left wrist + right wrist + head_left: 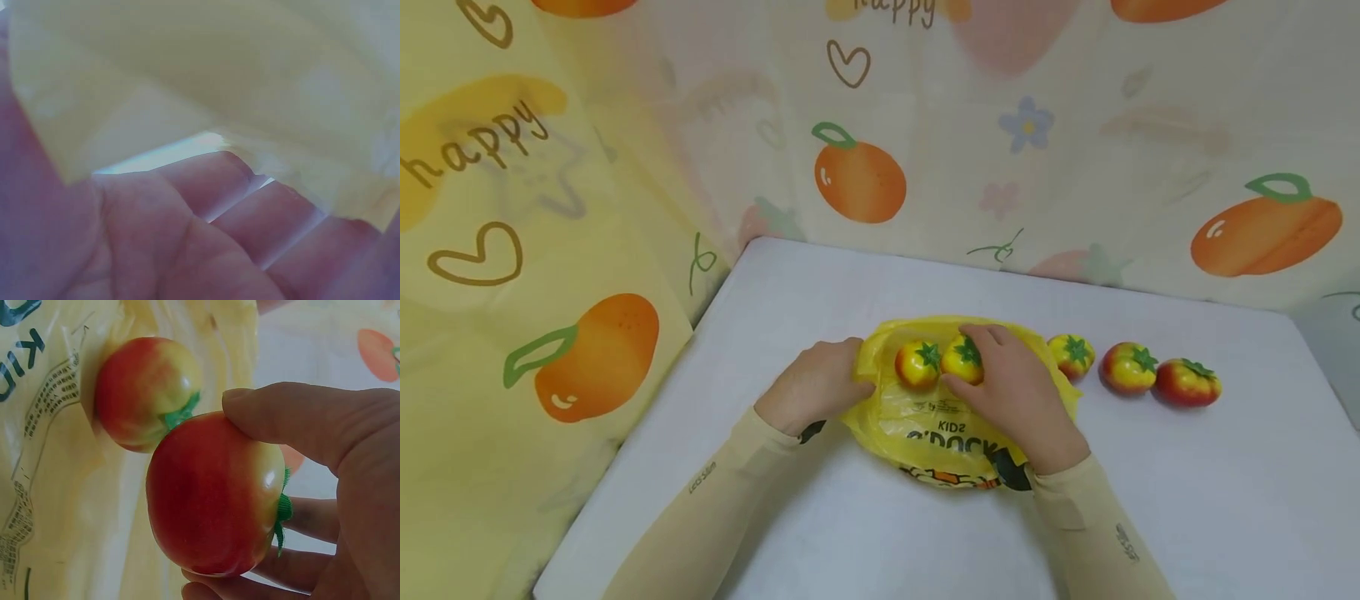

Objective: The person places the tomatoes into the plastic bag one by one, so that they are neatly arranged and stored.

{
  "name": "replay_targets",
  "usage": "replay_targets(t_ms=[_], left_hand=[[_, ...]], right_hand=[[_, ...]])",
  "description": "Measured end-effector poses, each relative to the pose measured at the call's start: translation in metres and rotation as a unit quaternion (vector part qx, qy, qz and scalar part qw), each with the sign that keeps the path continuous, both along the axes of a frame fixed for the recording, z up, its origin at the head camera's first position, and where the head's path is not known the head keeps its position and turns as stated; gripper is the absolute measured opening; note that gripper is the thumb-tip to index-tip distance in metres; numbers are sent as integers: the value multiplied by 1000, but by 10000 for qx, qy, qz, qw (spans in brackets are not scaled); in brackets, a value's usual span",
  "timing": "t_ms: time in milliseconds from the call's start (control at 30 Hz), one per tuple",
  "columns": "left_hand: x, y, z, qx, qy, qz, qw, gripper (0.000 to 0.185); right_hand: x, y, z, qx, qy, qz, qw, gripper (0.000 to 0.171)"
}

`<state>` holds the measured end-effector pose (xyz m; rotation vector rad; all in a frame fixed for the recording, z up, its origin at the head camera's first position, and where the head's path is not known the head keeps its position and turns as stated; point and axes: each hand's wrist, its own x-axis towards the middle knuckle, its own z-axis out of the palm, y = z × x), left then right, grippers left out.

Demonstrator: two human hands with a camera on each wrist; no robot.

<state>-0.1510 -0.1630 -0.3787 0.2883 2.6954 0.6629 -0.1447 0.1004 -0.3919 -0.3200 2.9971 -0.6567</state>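
A yellow plastic bag point(898, 429) with dark lettering lies flat on the table. At its left edge my left hand point(816, 383) grips the plastic; in the left wrist view the bag point(187, 62) hides the fingertips. My right hand point(1018, 387) holds a red-and-yellow tomato point(961, 358) with a green leafy top over the bag. Thumb and fingers wrap this tomato point(209, 500) from both sides in the right wrist view. Just left of it, a second tomato point(917, 364) sits on the bag, with no hand on it.
To the right of the bag three more tomatoes stand in a row: one by the bag's edge point(1072, 357), a middle one point(1127, 368) and an outer one point(1187, 383). The white table point(850, 533) meets a fruit-printed cloth wall point(925, 233) behind and at left.
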Motion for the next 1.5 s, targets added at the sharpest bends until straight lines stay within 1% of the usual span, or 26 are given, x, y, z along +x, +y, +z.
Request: replay_targets(t_ms=[233,633,867,1200,1500], left_hand=[[-2,1,2,8,-23,-23,10000,31],[-1,2,0,-9,-18,-66,10000,26],[0,2,0,18,-28,-51,10000,23],[0,2,-1,-40,-17,-93,9999,21],[-1,1,-2,-44,-20,-99,9999,22]], right_hand=[[-1,-1,-4,85,-117,-29,9999,77],[-6,0,-13,141,-303,-16,9994,75],[-8,0,-21,177,-320,17,9993,75],[-9,-1,-23,203,-397,-14,9990,75],[-10,-4,-24,203,-428,65,9989,77]])
